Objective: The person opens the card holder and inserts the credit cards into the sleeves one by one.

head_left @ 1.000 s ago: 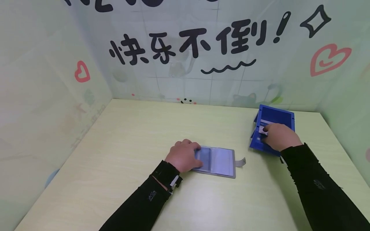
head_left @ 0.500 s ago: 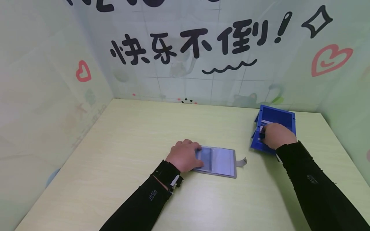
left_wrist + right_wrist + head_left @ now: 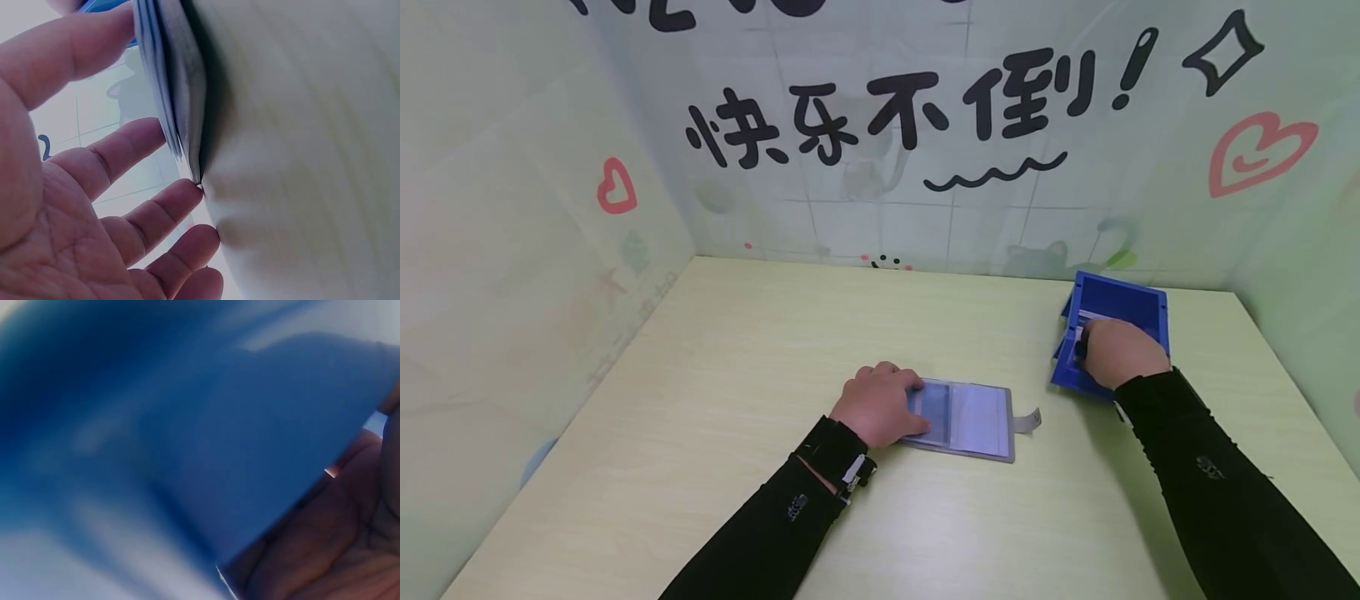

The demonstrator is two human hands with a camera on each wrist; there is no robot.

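Note:
A grey card holder [image 3: 973, 417] lies open on the pale table [image 3: 737, 333], its clear pockets facing up. My left hand [image 3: 880, 404] rests flat on its left page; in the left wrist view the fingers [image 3: 144, 150] are nearly straight beside the holder's page edges [image 3: 169, 81]. At the right rear, a blue box [image 3: 1120, 296] holds a stack of cards [image 3: 1078, 336]. My right hand [image 3: 1120, 354] is inside it, fingers curled onto a card. The right wrist view shows a blurred blue flat surface [image 3: 219, 444] against the palm [image 3: 350, 537].
A grey strap tab [image 3: 1026, 421] sticks out from the holder's right edge. Decorated walls [image 3: 887, 167] close the table in at the back and on both sides. The blue box sits near the right rear corner.
My right hand has moved slightly farther back in the blue box and curled tighter over the cards. The left hand and the card holder have stayed put.

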